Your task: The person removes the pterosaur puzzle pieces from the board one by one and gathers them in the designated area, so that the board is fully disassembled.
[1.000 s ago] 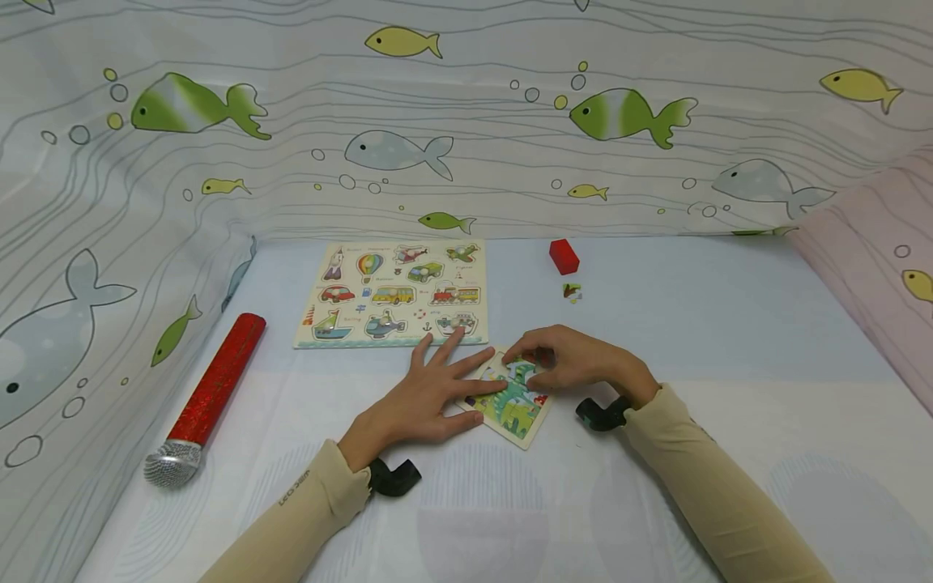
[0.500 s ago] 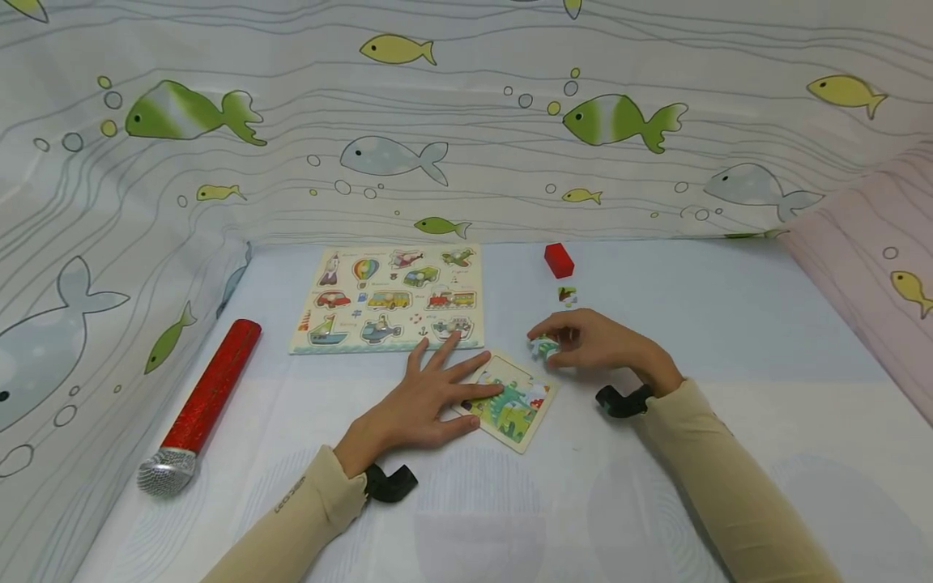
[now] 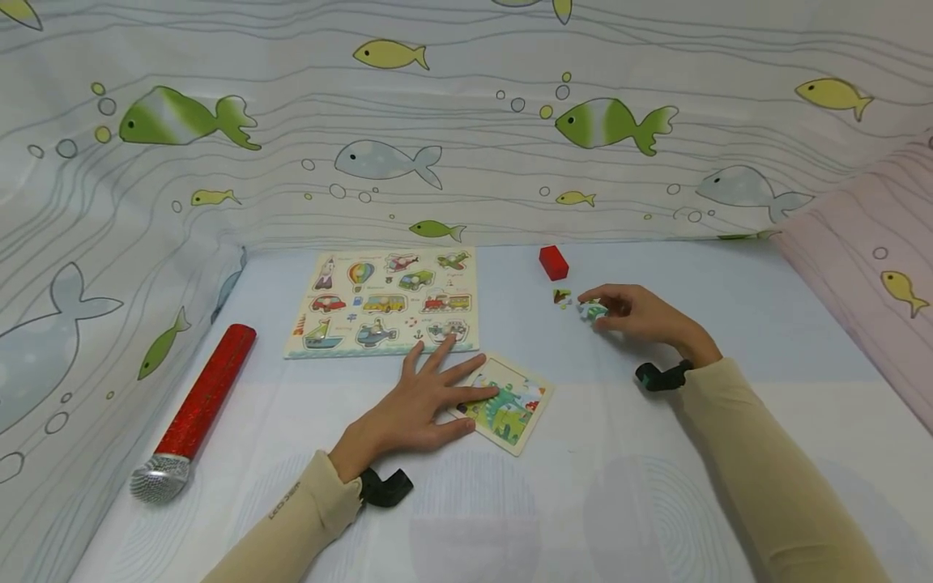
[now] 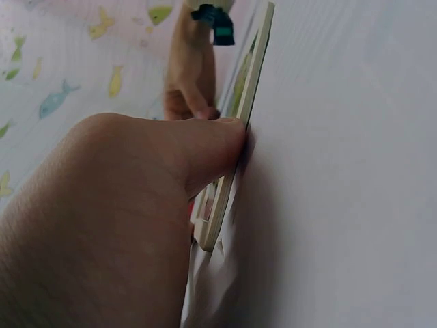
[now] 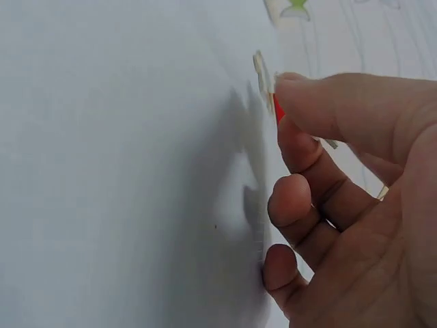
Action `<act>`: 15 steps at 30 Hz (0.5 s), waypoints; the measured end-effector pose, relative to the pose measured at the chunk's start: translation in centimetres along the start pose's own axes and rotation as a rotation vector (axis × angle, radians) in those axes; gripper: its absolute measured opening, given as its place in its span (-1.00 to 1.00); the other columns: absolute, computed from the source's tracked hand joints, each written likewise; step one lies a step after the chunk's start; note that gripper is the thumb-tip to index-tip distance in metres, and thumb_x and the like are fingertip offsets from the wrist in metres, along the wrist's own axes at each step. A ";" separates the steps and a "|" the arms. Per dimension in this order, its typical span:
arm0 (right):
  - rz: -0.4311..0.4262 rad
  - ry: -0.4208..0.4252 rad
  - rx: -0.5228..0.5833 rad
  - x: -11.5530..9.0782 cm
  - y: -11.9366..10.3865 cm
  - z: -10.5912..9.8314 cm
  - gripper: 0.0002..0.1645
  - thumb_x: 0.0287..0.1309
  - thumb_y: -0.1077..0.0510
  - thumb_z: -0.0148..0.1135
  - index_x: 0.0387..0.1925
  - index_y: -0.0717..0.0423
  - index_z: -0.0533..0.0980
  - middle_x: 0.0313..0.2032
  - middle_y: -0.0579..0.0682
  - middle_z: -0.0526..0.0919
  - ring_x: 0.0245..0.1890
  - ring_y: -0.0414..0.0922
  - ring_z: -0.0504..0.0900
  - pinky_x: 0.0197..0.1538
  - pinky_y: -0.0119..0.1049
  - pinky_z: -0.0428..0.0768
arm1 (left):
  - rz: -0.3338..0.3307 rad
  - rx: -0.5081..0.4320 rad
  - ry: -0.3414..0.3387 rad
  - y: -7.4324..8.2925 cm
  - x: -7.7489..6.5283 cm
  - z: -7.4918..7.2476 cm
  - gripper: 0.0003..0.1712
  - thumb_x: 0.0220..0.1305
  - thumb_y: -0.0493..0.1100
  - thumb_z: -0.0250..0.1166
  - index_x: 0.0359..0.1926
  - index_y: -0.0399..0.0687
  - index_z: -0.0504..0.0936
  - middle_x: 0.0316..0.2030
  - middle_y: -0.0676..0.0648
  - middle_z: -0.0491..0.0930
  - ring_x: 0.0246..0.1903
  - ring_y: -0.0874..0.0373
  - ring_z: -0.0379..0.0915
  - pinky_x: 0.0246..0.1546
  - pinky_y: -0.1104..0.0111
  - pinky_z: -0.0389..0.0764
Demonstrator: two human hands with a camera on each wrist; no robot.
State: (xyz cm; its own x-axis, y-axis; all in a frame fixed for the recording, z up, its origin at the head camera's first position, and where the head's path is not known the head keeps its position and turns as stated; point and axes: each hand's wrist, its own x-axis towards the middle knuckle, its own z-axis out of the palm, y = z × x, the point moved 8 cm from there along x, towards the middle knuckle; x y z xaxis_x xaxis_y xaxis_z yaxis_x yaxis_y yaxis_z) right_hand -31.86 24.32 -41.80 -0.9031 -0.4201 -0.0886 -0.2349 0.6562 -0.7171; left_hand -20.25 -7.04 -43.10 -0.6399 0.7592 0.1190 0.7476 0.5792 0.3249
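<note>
A small dinosaur jigsaw puzzle (image 3: 532,421) in a pale wooden frame lies on the table. My left hand (image 3: 415,409) rests on its left side with fingers spread. In the left wrist view, the thumb (image 4: 218,140) touches the edge of the frame. The upper part of the frame shows bare wood. Farther right, my right hand (image 3: 649,316) pinches a green-and-white jigsaw piece (image 3: 591,311) between thumb and fingers. This piece (image 5: 261,72) is seen edge-on above the table in the right wrist view. Another jigsaw piece (image 3: 561,299) lies just left of it.
A red block (image 3: 554,263) lies behind the loose piece. A vehicle peg puzzle board (image 3: 394,326) lies behind my left hand. At the left is a red toy microphone (image 3: 206,397). Fish-printed cloth (image 3: 496,194) walls off the back and sides.
My right hand has lifted the green-and-white jigsaw piece out of the framed puzzle and carried it back and to the right, beside the loose piece. My left hand stays on the frame.
</note>
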 end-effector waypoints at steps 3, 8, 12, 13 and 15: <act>0.007 0.006 0.000 0.2 0.3 -0.3 -0.47 0.32 0.24 0.28 0.30 -0.04 0.53 -0.23 0.07 0.51 -0.17 -0.02 0.42 -0.18 -0.33 0.46 | -0.001 -0.008 0.001 0.0 -0.1 0.1 -0.44 0.42 0.29 0.07 0.42 0.61 0.39 0.60 0.12 0.11 0.63 -0.24 -0.37 0.42 -0.41 -0.30; 0.029 0.020 0.019 0.4 0.6 -0.4 -0.45 0.39 0.26 0.17 0.37 -0.04 0.47 0.17 0.12 0.55 0.06 0.03 0.44 0.05 -0.19 0.46 | 0.000 -0.002 0.000 0.1 -0.1 0.0 -0.43 0.42 0.29 0.08 0.42 0.61 0.39 0.60 0.13 0.11 0.63 -0.24 -0.36 0.42 -0.41 -0.29; 0.056 0.039 0.035 0.5 0.8 -0.5 -0.45 0.42 0.26 0.11 0.39 -0.05 0.45 0.36 0.11 0.45 0.19 0.08 0.39 0.18 -0.06 0.40 | -0.004 0.011 -0.003 0.0 -0.1 -0.1 -0.43 0.42 0.30 0.07 0.42 0.62 0.38 0.60 0.13 0.10 0.63 -0.24 -0.36 0.42 -0.41 -0.28; 0.064 0.048 0.033 0.6 0.9 -0.5 -0.45 0.42 0.25 0.12 0.40 -0.06 0.44 0.32 0.12 0.47 0.15 0.08 0.39 0.14 -0.08 0.41 | -0.002 0.011 -0.001 0.0 -0.1 -0.1 -0.43 0.42 0.29 0.08 0.42 0.61 0.38 0.60 0.13 0.11 0.63 -0.25 -0.35 0.42 -0.41 -0.28; 0.073 0.058 0.024 0.6 1.0 -0.7 -0.45 0.42 0.24 0.13 0.39 -0.06 0.44 0.20 0.13 0.51 0.08 0.05 0.38 0.07 -0.13 0.42 | -0.004 0.008 -0.004 0.0 -0.1 -0.1 -0.43 0.42 0.29 0.08 0.42 0.62 0.38 0.60 0.13 0.11 0.63 -0.24 -0.35 0.42 -0.40 -0.29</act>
State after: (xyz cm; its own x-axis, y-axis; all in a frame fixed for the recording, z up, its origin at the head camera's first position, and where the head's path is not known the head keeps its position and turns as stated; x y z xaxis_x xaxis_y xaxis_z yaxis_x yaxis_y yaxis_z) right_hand -32.91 25.12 -42.13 -0.9370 -0.3342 -0.1013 -0.1597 0.6680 -0.7268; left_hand -20.20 -7.11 -43.01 -0.6419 0.7582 0.1143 0.7466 0.5842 0.3182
